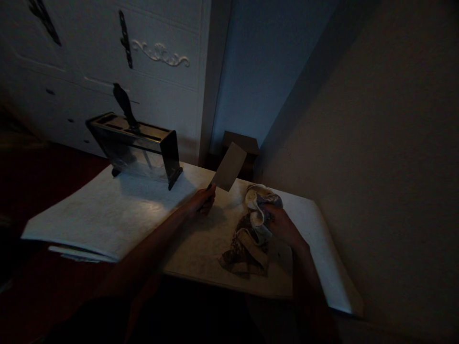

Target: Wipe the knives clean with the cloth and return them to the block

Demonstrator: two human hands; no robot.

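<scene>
Head camera, and it's pretty dim in here, so bear with me on the details. The left hand (205, 199) has its fingers wrapped round the dark handle of a broad, flat, rectangular metal cleaver (231, 166), so that grip is clamped on properly. The blade angles up and away to the right, over the far edge of a low table with a pale, mottled top (103, 208), and its upper corner lines up in front of a brown boxy thing (244, 142) behind the table.

The right hand (281, 225) is bunched into a crumpled brown-and-cream patterned cloth (247, 248), on the right half of the tabletop. Fingers are mostly buried in the folds, but it's got a fistful of it. The loose end spreads out flat toward the near edge. Cloth and blade are apart, just a bit of tabletop between them.

Over on the far left part of the table there's a black-framed knife block with clear sides (171, 155), standing upright, with one chunky black knife handle (124, 102) sticking out of its slotted top. Behind that is a white panelled cabinet (168, 91) with dark ornate pulls (125, 40).
</scene>
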